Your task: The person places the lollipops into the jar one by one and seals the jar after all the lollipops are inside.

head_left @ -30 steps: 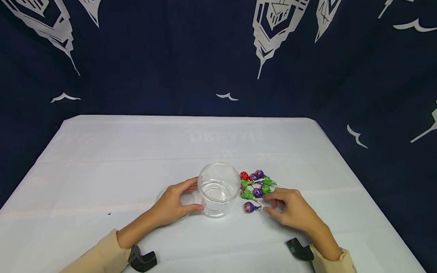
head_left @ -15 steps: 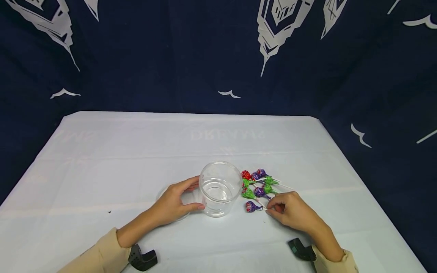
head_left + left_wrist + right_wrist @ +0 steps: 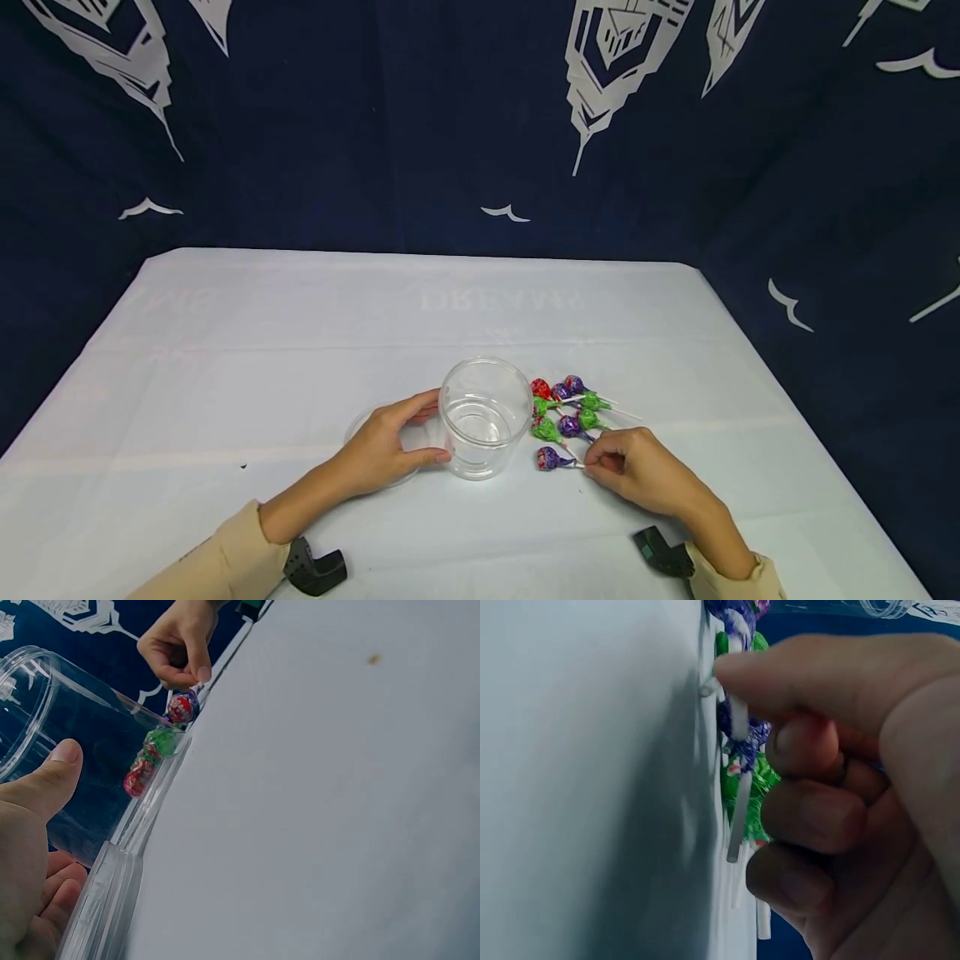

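Note:
My left hand [image 3: 382, 450] holds a clear, see-through jar [image 3: 483, 454] from its left side, thumb in front and fingers behind. The jar stands upright with its mouth uncovered. Partly hidden below that hand lies a clear round lid [image 3: 105, 907]. To the jar's right, my right hand [image 3: 637, 471] pinches the white stick of a purple-wrapped lollipop [image 3: 549, 458], the nearest one, with thumb and fingertips. Its other fingers are curled in the right wrist view. Several more lollipops [image 3: 570, 425] in green, red and purple wrappers lie bunched just beyond, sticks pointing mostly right.
A white cloth [image 3: 247, 375] covers the table. Dark blue fabric [image 3: 337, 125] with pale feather shapes hangs behind it and at the sides. Black devices sit at both wrists, one at the left [image 3: 315, 571] and one at the right [image 3: 663, 550]. A small dark speck [image 3: 243, 467] lies left.
My right hand has shifted slightly toward me, and its parted thumb and fingers have come together on the nearest lollipop's stick. The left hand and jar stay in place.

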A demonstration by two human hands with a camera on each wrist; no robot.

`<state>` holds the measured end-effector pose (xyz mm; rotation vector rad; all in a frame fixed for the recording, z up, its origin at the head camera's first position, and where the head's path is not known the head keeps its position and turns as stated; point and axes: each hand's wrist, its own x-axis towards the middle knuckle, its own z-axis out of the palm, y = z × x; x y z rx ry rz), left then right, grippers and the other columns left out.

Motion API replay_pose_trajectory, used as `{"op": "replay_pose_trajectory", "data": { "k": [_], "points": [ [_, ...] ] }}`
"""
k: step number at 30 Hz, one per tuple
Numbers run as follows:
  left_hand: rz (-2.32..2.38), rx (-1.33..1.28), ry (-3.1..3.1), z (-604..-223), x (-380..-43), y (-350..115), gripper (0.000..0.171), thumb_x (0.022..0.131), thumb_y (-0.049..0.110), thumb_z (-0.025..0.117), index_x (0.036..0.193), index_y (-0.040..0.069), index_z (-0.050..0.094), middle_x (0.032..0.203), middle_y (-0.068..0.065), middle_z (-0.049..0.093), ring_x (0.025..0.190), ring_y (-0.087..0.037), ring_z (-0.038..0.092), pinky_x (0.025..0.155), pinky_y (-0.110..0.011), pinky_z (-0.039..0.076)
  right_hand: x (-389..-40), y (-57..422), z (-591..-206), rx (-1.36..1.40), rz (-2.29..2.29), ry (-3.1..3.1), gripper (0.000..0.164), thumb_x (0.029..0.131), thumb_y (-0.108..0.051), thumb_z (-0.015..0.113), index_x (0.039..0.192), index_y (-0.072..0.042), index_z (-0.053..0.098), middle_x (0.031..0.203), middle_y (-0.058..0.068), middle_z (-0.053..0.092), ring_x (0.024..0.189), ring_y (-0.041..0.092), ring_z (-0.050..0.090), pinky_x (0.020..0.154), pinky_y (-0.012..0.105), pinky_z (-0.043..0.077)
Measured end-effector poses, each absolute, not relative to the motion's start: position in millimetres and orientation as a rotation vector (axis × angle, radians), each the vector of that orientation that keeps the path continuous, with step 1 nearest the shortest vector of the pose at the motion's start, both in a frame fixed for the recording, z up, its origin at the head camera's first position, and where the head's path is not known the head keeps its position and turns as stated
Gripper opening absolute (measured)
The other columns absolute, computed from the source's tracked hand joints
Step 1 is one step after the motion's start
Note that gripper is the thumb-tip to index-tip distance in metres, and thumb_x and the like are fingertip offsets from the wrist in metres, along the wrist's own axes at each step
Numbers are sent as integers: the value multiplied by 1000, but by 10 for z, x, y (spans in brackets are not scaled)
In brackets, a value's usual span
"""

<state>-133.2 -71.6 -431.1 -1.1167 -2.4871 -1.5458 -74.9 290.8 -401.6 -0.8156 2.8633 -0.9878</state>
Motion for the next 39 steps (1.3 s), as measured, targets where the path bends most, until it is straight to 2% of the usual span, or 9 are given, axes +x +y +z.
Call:
{"op": "replay_pose_trajectory", "data": {
  "k": [12,17,26,39],
  "points": [
    [-1548,-1126,-2479,-4322,-1334,-720,78,75,20,87,140,1,50,127,-11,65,119,-22,60,98,-36,51,-717,2961,-3986,-796,-1146,2801,24,80,1,77,79,-20,66,65,-18,39,58,-3,37,46,18,36],
    [-1552,-1126,-2478,-4327,-1335,-721,78,75,20,88,141,2,50,127,-11,65,118,-22,61,98,-37,51,-701,2975,-3977,-804,-1248,2772,21,80,6,76,82,-14,68,66,-16,42,59,-2,39,43,21,34],
    [-1535,-1117,-2491,-4326,-1329,-729,77,77,23,86,142,4,50,129,-11,65,118,-23,61,98,-38,51,-704,3020,-3909,-776,-1366,2815,27,79,10,75,79,-16,67,63,-11,44,57,0,40,41,22,35],
    [-1528,-1132,-2490,-4337,-1333,-728,77,78,26,85,142,3,49,130,-11,64,118,-24,61,98,-38,51,-739,3017,-3823,-893,-1585,2903,35,75,23,68,80,-12,64,67,-4,52,62,8,49,49,22,40]
  ]
}}
